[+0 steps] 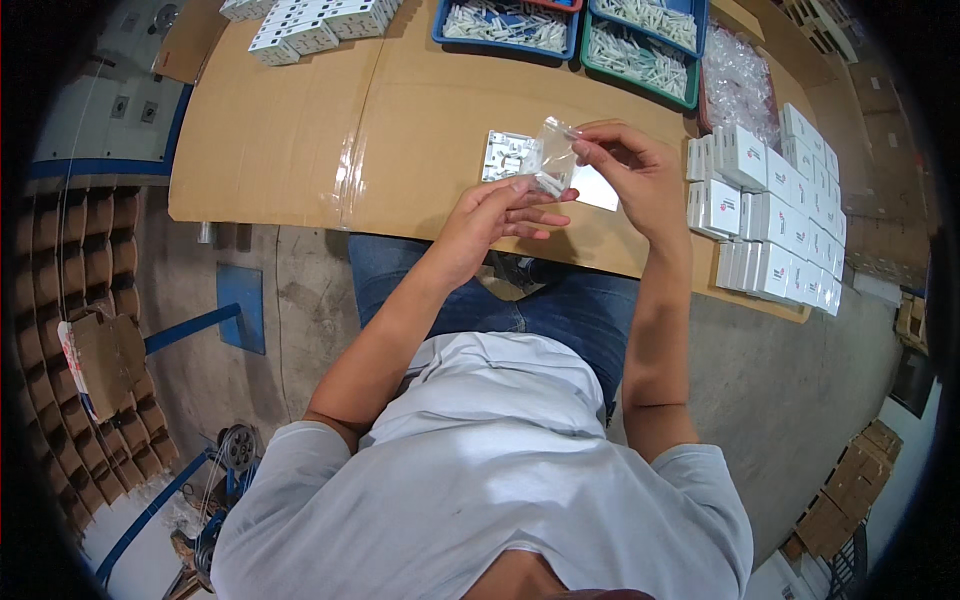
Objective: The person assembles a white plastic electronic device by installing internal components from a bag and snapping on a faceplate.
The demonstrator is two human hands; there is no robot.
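While held up over the cardboard-covered table (300,130), small clear plastic bag (553,155) pinched between both hands. Left hand (495,215): grip closed on the bag's lower edge, fingertips curled under. Right hand (630,170): grip closed on the bag's upper right edge. Just behind the bag, flat on the table, white plastic part (505,155). To the right, stacked small white boxes (775,215). Along the far edge, blue tray (507,25) and green tray (640,50) filled with white pieces.
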